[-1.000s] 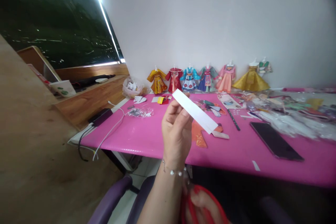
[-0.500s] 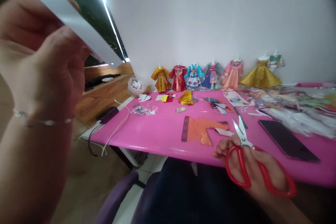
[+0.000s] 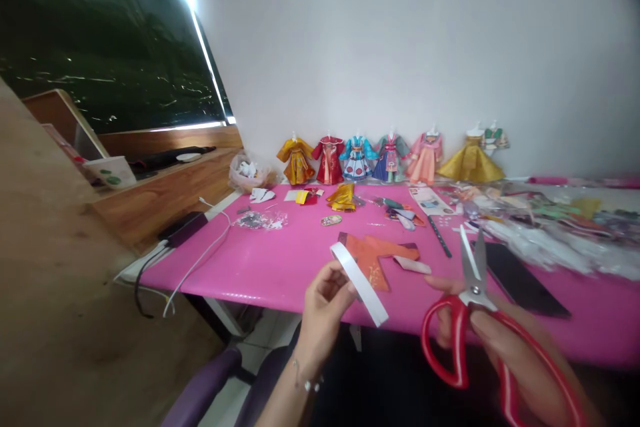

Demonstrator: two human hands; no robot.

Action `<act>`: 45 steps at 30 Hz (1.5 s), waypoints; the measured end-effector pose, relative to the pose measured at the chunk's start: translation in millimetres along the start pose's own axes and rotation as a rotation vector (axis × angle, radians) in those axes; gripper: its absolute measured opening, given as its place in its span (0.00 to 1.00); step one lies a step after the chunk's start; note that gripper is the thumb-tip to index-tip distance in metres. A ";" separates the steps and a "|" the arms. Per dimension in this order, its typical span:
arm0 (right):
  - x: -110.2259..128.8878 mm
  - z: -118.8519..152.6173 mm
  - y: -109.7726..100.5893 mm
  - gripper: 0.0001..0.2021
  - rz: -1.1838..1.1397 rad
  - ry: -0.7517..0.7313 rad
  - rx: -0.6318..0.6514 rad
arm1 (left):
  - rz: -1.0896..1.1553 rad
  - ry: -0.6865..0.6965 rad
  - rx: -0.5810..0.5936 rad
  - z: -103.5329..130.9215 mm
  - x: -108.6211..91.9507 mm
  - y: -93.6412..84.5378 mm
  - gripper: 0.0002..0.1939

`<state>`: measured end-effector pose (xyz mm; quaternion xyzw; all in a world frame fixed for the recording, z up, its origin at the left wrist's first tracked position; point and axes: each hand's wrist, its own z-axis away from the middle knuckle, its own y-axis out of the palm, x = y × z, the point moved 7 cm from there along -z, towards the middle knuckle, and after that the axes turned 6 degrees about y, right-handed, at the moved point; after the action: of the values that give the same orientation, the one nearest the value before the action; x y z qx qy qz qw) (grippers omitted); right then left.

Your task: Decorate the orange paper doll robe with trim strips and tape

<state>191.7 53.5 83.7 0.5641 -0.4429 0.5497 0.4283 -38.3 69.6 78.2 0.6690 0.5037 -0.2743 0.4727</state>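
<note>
A thin, see-through pinkish plastic bag point(image 3: 250, 177) sits at the far left corner of the pink-topped bench point(image 3: 225, 267), with crumpled white scraps inside it. At the right side of the bench, clear plastic bags point(image 3: 545, 240) lie in a heap with white and coloured soft things in them, too blurry to name. The left hand point(image 3: 325, 303) is curled, and its thumb and fingers pinch a narrow, curved white strip point(image 3: 359, 285). The right hand point(image 3: 515, 340) is wrapped round the big red handles of a pair of scissors with silver blades point(image 3: 474, 280). The blades are spread a little and point up and away. The strip slants down to the right from the left hand, and it is apart from the scissors. It is in front of a flat orange cloth piece with gold marks point(image 3: 375, 257), hiding part of it. A flat black phone point(image 3: 525, 280) lies on the bench behind the right hand, partly hidden by it. A thin dark stick with pale dots point(image 3: 440, 237) lies to the left of the phone. At the back, a row of small, bright doll dresses point(image 3: 359, 157) stands by the pale wall.
</note>
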 end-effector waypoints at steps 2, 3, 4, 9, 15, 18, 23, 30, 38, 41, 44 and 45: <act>7.6 1.0 1.5 0.20 0.072 -0.013 -0.002 | 0.020 -0.039 -0.005 7.9 5.5 -0.8 0.10; 9.6 0.6 5.7 0.18 0.105 -0.011 0.027 | 0.027 -0.052 -0.004 10.9 5.4 -0.6 0.11; 10.3 -0.1 10.8 0.17 0.125 -0.008 0.056 | 0.034 -0.063 0.000 13.5 4.5 0.1 0.11; -1.1 -5.1 33.2 0.14 0.072 0.052 0.055 | 0.037 -0.090 0.037 23.4 -1.7 7.9 0.09; 0.5 -4.1 51.5 0.14 0.090 0.038 0.079 | 0.011 -0.105 0.084 28.1 -2.0 16.9 0.10; 2.5 -3.2 54.4 0.14 0.091 0.034 0.068 | -0.007 -0.121 0.094 29.0 0.2 19.4 0.11; -0.4 -3.7 55.9 0.15 0.165 0.017 0.060 | 0.028 -0.154 0.137 32.0 6.5 26.2 0.10; 2.4 -3.3 57.6 0.13 0.192 -0.009 0.082 | 0.066 -0.164 0.124 34.2 14.5 20.0 0.11; -1.9 -4.8 60.3 0.09 -0.002 0.033 0.121 | 0.085 -0.007 -0.234 36.5 7.2 -5.1 0.13; -11.3 -9.1 61.9 0.08 -0.047 0.013 0.119 | 0.147 -0.029 -0.269 38.0 8.1 -2.0 0.14; -23.5 -13.0 58.6 0.18 -0.006 -0.059 0.017 | 0.270 -0.102 -0.312 37.9 11.3 5.4 0.15; -26.7 -13.5 58.8 0.22 0.045 -0.091 -0.009 | 0.316 -0.134 -0.328 37.9 13.0 8.7 0.15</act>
<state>131.3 53.2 57.2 0.5765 -0.4769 0.5309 0.3979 -21.6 40.1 55.1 0.6340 0.3983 -0.1550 0.6445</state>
